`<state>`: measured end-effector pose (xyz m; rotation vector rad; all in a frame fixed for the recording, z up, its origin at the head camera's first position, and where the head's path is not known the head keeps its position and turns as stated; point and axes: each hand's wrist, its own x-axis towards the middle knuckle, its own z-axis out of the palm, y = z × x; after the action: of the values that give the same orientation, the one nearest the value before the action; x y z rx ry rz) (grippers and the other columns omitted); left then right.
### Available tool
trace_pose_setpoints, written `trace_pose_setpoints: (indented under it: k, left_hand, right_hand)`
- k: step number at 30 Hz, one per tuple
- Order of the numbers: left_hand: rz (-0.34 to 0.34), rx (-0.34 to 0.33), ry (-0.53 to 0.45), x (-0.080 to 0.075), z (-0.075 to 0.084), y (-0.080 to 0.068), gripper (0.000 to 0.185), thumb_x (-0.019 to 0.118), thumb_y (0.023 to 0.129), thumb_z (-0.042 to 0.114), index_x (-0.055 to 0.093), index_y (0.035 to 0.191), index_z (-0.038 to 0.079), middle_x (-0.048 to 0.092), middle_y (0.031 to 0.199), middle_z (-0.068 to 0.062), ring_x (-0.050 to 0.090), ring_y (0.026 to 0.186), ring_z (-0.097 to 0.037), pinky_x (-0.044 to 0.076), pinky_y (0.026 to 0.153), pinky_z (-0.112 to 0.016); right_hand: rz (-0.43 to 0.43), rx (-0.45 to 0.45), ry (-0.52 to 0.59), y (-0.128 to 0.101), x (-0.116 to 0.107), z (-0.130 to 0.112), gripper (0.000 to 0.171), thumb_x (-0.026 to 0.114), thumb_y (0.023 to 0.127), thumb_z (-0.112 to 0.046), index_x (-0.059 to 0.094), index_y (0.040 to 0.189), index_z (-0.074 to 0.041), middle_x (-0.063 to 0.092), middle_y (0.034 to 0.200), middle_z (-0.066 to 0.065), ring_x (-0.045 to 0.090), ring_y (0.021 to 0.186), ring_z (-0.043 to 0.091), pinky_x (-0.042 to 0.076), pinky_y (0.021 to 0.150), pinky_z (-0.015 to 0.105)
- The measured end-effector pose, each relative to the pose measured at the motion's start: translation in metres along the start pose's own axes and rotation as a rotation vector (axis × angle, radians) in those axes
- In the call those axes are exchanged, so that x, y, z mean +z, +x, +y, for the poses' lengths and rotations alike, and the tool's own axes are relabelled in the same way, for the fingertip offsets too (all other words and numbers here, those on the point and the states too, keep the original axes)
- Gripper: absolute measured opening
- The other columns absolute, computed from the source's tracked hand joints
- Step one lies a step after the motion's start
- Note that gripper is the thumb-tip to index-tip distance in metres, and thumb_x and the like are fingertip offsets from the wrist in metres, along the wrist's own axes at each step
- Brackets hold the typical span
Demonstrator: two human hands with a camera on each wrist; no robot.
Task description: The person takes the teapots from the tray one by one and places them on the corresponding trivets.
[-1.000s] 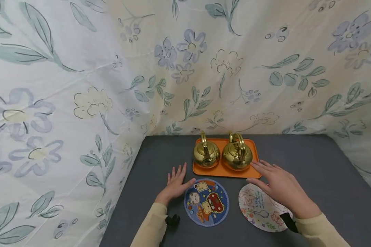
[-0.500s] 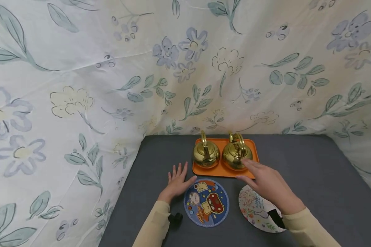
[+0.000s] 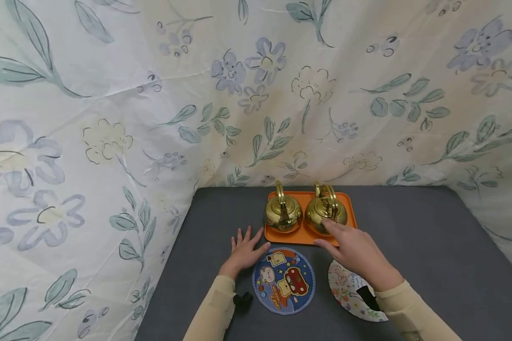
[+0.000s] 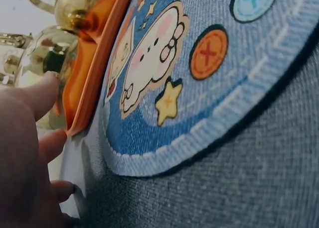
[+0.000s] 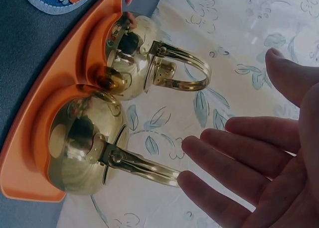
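Two shiny brass kettles stand upright side by side on an orange tray (image 3: 291,238): a left kettle (image 3: 281,219) and a right kettle (image 3: 317,214). Left of the tray's near corner lies my left hand (image 3: 242,255), its fingers spread and holding nothing. Whether it touches the tray I cannot tell. My right hand (image 3: 362,253) hovers before the right kettle, palm and straight fingers (image 5: 219,198) turned towards it. In the right wrist view its fingertips appear close to that kettle's handle (image 5: 144,174); contact is unclear.
A round blue cartoon mat (image 3: 283,291) lies before the tray. To its right, a pale floral mat (image 3: 347,291) is partly under the right forearm. Floral cloth (image 3: 307,104) hangs behind and left of the dark grey table (image 3: 409,222).
My right hand has moved left, from the tray's right corner to in front of the right kettle. The left hand has stayed nearly in place. Kettles, tray and mats have not moved.
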<state>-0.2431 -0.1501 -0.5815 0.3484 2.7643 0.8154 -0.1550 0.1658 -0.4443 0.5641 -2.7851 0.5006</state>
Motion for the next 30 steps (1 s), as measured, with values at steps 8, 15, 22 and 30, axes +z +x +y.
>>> trace_pose_setpoints:
  k: [8,15,22,30]
  left_hand:
    - [0.049,0.001,0.041,0.004,0.008,0.004,0.062,0.048,0.102,0.059,0.036,0.158,0.035,0.014,0.168,-0.019,-0.004,0.152,-0.052,0.0,0.118,-0.071]
    - [0.081,-0.015,0.054,0.007,0.014,0.008,0.061,0.047,0.102,0.057,0.035,0.158,0.035,0.015,0.168,-0.02,-0.003,0.152,-0.053,0.003,0.119,-0.07]
    - [0.121,-0.038,0.06,0.013,0.016,0.012,0.06,0.052,0.102,0.054,0.035,0.158,0.037,0.016,0.168,-0.018,-0.001,0.153,-0.051,0.004,0.119,-0.07]
    - [0.158,-0.079,0.075,0.019,0.02,0.016,0.059,0.053,0.102,0.053,0.037,0.157,0.038,0.02,0.167,-0.017,0.002,0.153,-0.05,0.007,0.119,-0.069]
  right_hand:
    - [0.01,-0.061,0.032,0.003,0.004,0.003,0.059,0.073,0.093,-0.038,0.062,0.137,0.001,0.066,0.131,0.022,0.066,0.06,0.013,0.059,0.067,0.039]
    - [0.033,-0.082,0.028,0.008,0.006,0.002,0.057,0.075,0.091,-0.035,0.064,0.134,0.001,0.068,0.127,0.023,0.073,0.099,0.036,0.059,0.08,0.049]
    - [0.045,-0.13,0.042,0.024,0.006,0.0,0.054,0.074,0.093,-0.033,0.065,0.131,0.004,0.07,0.123,0.024,0.072,0.102,0.037,0.059,0.083,0.048]
    - [0.08,-0.18,0.039,0.044,0.009,-0.001,0.052,0.075,0.092,-0.032,0.067,0.129,0.003,0.071,0.12,0.022,0.074,0.092,0.032,0.06,0.078,0.046]
